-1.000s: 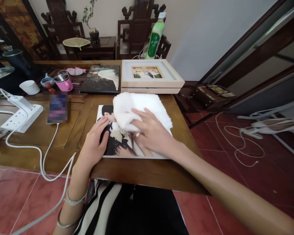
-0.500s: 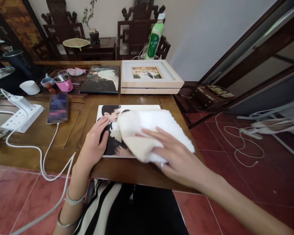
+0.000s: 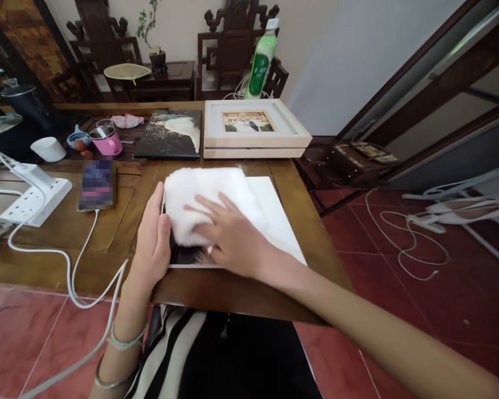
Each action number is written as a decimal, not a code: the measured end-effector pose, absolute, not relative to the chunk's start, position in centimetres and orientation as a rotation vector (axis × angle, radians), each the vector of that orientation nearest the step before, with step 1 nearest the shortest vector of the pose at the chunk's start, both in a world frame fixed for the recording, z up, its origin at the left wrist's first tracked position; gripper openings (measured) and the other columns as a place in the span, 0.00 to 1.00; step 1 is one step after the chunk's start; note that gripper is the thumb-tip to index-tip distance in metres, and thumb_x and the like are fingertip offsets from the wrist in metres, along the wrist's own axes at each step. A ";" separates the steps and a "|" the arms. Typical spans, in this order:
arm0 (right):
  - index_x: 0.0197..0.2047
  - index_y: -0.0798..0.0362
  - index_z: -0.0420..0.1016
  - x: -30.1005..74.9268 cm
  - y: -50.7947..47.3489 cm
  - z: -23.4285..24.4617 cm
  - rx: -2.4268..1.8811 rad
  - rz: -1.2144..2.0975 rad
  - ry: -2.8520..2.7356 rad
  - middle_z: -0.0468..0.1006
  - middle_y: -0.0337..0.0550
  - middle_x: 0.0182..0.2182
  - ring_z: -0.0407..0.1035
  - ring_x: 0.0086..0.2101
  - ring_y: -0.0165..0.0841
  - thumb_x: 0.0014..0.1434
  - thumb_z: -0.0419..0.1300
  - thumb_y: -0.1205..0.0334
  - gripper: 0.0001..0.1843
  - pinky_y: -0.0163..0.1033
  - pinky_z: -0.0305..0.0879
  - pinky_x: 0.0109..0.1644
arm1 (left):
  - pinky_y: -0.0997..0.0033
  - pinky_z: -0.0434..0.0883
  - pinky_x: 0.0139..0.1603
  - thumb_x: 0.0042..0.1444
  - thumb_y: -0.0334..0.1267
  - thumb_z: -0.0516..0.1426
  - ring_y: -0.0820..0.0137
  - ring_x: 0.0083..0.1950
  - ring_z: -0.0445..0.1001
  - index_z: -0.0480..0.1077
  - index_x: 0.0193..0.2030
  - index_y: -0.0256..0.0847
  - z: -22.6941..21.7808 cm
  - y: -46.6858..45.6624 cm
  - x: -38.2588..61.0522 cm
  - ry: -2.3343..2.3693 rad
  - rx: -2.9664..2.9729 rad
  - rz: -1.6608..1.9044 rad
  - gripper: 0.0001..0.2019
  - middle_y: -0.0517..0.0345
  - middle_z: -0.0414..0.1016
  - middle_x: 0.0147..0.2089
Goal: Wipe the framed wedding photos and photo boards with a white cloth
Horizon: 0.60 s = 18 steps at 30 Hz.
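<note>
A white fluffy cloth (image 3: 208,194) lies over the left part of a photo print (image 3: 274,221) on the wooden table. My right hand (image 3: 233,235) is on top of the cloth, its fingers spread and pressing into it, the lower ones curled into the fabric. Along the print's left edge stands my left hand (image 3: 152,238), fingers straight, touching the edge and holding nothing. Most of the pictured people are hidden under the cloth; a dark strip shows below it, and the white right side of the print is bare.
Behind the print are a dark photo panel (image 3: 170,136) and a pale wooden picture frame (image 3: 255,141). A green bottle (image 3: 261,61) rises beyond. To the left sit a phone (image 3: 97,185), a pink mug (image 3: 107,141), a white cup (image 3: 49,149) and a power strip (image 3: 41,197) with trailing cable.
My right hand has swept the cloth leftward across the print, covering the pictured faces and baring the right side. My left hand has shifted from the print's surface to its left edge.
</note>
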State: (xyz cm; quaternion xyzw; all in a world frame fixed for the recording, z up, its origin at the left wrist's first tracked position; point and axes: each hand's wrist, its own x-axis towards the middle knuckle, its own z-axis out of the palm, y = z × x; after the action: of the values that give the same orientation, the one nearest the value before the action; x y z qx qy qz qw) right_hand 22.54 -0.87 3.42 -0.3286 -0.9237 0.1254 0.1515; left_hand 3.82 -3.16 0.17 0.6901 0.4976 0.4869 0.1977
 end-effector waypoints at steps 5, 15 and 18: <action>0.40 0.54 0.77 26.8 -7.0 3.6 -0.755 0.470 -2.669 0.65 0.46 0.65 0.47 0.67 0.45 0.46 0.52 0.77 0.21 0.64 0.41 0.70 | 0.54 0.45 0.74 0.67 0.57 0.43 0.59 0.74 0.49 0.53 0.71 0.45 0.0 -2.9 3.8 1.354 1.762 1.361 0.30 0.51 0.51 0.74; 0.35 0.51 0.77 28.6 -7.0 2.8 -1.086 0.183 -2.494 0.62 0.51 0.65 0.50 0.66 0.51 0.58 0.63 0.56 0.07 0.70 0.48 0.66 | 0.51 0.71 0.61 0.59 0.68 0.31 0.53 0.71 0.56 0.42 0.72 0.56 4.6 -4.3 2.4 1.121 1.185 1.261 0.38 0.58 0.48 0.75; 0.37 0.48 0.77 25.5 -7.1 2.9 -0.949 0.103 -2.472 0.59 0.46 0.67 0.49 0.66 0.51 0.58 0.63 0.60 0.03 0.70 0.47 0.66 | 0.56 0.71 0.62 0.57 0.69 0.28 0.55 0.71 0.56 0.44 0.72 0.55 6.9 -5.3 3.3 1.149 1.240 1.304 0.41 0.63 0.52 0.74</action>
State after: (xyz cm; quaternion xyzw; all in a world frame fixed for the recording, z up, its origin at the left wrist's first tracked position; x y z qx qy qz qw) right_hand 25.47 -7.07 2.93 -0.3475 -0.9047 0.0378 0.2435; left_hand 3.34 -5.35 6.85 0.5088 0.4713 0.5350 0.4825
